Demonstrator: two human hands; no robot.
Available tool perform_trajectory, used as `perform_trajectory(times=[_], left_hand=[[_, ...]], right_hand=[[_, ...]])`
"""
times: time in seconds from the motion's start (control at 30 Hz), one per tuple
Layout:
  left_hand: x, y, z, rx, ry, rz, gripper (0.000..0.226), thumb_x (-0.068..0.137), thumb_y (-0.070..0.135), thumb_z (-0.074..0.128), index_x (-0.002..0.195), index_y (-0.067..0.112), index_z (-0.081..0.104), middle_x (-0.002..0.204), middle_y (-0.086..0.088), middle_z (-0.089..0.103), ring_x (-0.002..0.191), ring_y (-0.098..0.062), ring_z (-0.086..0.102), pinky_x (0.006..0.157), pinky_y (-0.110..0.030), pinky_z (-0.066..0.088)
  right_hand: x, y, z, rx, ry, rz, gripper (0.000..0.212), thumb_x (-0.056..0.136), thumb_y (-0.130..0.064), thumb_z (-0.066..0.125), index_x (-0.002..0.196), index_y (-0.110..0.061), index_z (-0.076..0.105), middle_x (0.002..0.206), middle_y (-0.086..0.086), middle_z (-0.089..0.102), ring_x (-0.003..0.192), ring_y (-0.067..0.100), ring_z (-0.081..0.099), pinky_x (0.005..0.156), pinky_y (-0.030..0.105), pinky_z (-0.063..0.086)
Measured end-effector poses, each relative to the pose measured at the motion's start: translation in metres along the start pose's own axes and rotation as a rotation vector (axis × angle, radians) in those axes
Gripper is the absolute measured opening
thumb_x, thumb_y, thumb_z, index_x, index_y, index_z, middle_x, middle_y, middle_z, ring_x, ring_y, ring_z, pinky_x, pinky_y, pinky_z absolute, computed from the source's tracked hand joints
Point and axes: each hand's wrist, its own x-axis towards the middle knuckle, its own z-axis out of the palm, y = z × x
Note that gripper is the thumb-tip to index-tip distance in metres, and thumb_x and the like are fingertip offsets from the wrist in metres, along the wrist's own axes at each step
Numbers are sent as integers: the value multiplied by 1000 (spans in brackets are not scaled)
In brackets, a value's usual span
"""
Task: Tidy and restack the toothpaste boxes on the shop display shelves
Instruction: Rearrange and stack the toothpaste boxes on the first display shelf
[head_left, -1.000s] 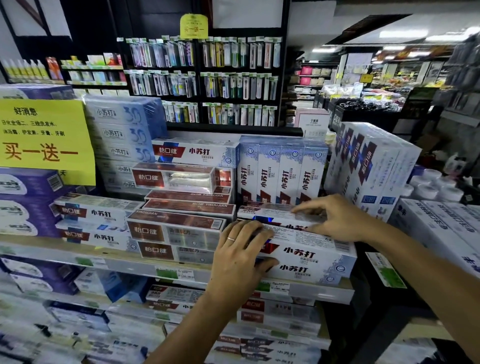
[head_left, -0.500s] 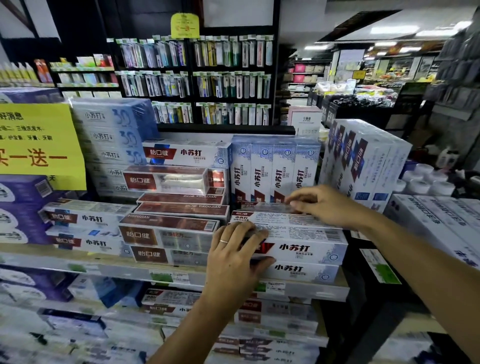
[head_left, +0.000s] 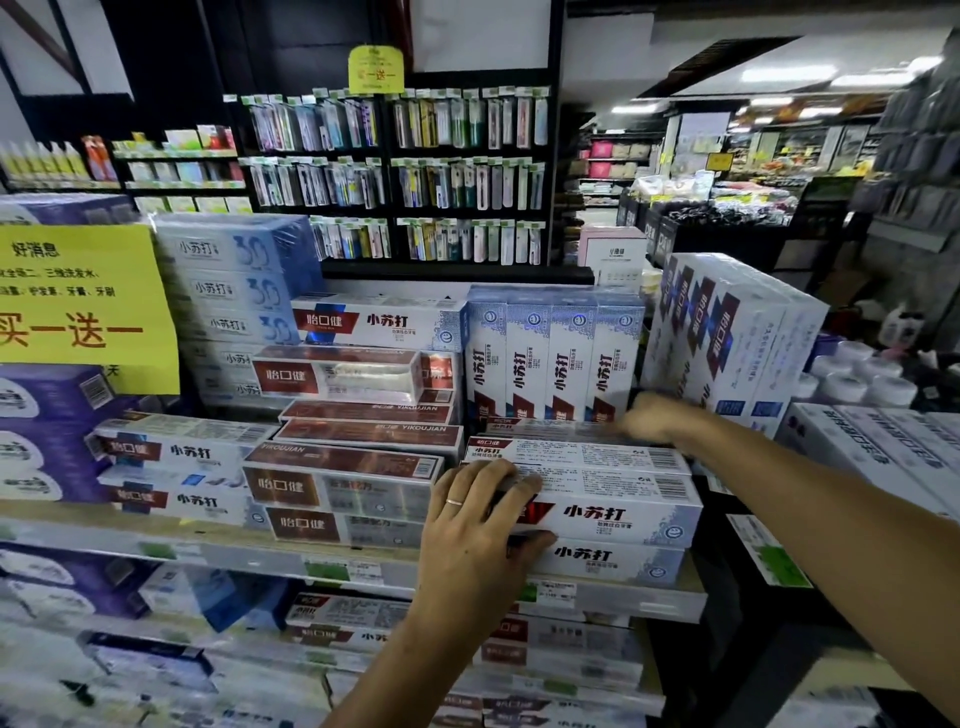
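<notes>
Fingers (head_left: 498, 475) of our left hand (head_left: 472, 535) curl over the left end of the top white toothpaste box (head_left: 613, 512), thumb under its front edge, gripping it. It lies flat on a second white box (head_left: 608, 561) at the right end of the upper shelf (head_left: 623, 597). Our right hand (head_left: 649, 415) rests on the rear boxes (head_left: 571, 449) behind, too blurred for us to tell its grip. Upright blue-white boxes (head_left: 550, 358) stand just behind; red boxes (head_left: 337, 483) are stacked to the left.
</notes>
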Motion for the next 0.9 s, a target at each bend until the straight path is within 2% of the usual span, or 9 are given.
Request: perform_trajectory(times=[0.1,0.23,0.37,0.47,0.53,0.6,0.7,0.83,0.9], left_hand=[[-1,0,1,1,-2,-2,51,82,50,70,126,25,59,128,0,61,122,-23,52,110,-37,33],[-1,1,2,-9,6,-15,49,82,48,71,123,22,64,126,-1,63,120,-26,56,108,-43,40],[-1,1,2,3,-3,-23,50,82,48,72,123,21,66,127,-2,63,120,-26,56,106,-45,42],[-2,1,2,-5,-4,-26,49,84,49,69,123,20,65,128,-2,63,120,-27,56,105,-46,43],[-1,2,2,-15,-1,-27,49,84,50,67,123,20,65,128,-2,62,120,-27,55,105,-46,43],[-1,2,2,-19,1,-25,49,84,50,67,124,21,64,128,-2,62,121,-26,55,106,-45,42],[-2,1,2,-18,-3,-22,51,83,48,70,125,22,62,128,-2,62,121,-26,54,107,-44,41],[-2,0,3,-14,-2,-20,51,83,48,71,126,23,60,128,-2,61,122,-26,54,108,-43,40],[-2,-1,4,-14,4,-16,51,83,48,71,126,22,61,128,-2,62,121,-26,55,108,-44,40]], right_hand=[[1,4,-1,98,126,75,49,88,-35,71,126,-5,59,124,12,62,106,28,60,92,36,50],[-4,2,-4,315,116,74,43,82,-10,76,120,-4,56,108,6,59,104,26,53,85,32,39],[-9,4,-6,280,99,81,28,79,1,75,99,-9,58,90,3,58,80,17,51,65,28,41],[-8,6,-2,164,124,100,19,84,-1,69,98,-9,59,86,4,58,72,14,51,53,24,38],[-6,6,0,43,174,84,14,90,-7,64,103,-4,62,92,7,63,76,18,56,58,26,44],[-2,7,0,-19,231,66,18,93,-13,62,106,-1,67,104,12,68,87,25,62,74,31,54],[-1,6,0,-89,283,21,23,90,-19,70,106,-2,69,106,15,70,93,29,65,86,37,56],[-4,4,-7,-163,318,-37,30,88,-24,74,108,-3,65,102,12,68,90,26,64,85,40,56],[-7,1,-13,-230,358,-65,28,87,-20,75,109,-5,66,101,8,66,82,20,62,73,34,55]])
